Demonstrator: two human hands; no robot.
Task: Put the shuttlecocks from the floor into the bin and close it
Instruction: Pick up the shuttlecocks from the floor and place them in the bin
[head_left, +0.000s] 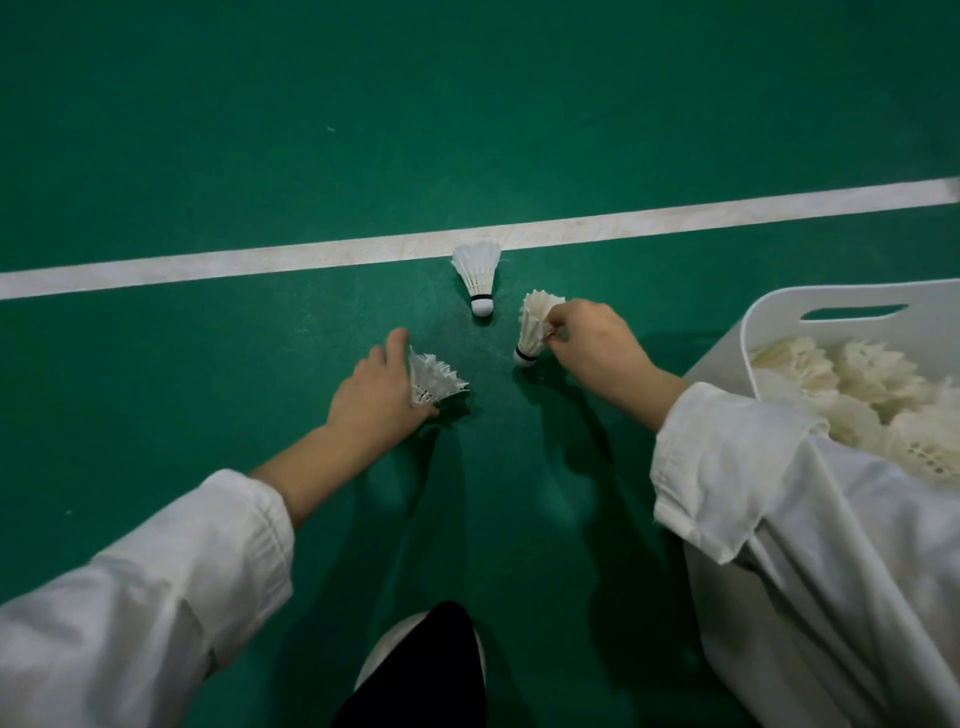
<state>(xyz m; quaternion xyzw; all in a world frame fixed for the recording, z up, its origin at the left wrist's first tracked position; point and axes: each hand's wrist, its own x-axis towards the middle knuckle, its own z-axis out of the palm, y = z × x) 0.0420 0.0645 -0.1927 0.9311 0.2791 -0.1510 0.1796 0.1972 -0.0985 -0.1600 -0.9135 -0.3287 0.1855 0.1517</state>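
My left hand (376, 387) grips a white feather shuttlecock (434, 382) low over the green floor, its feathers sticking out to the right. My right hand (592, 345) pinches the feathers of a second shuttlecock (532, 327), cork end down near the floor. A third shuttlecock (479, 275) lies free on the floor between and beyond both hands, cork toward me, feathers touching the white line. The white plastic bin (779, 312) stands at the right, open, with several shuttlecocks inside; my right sleeve hides its near part. No lid is in view.
A white court line (260, 260) crosses the green floor (363, 130) from left to right beyond the hands. My dark trouser leg and a white shoe (395, 644) are at the bottom centre.
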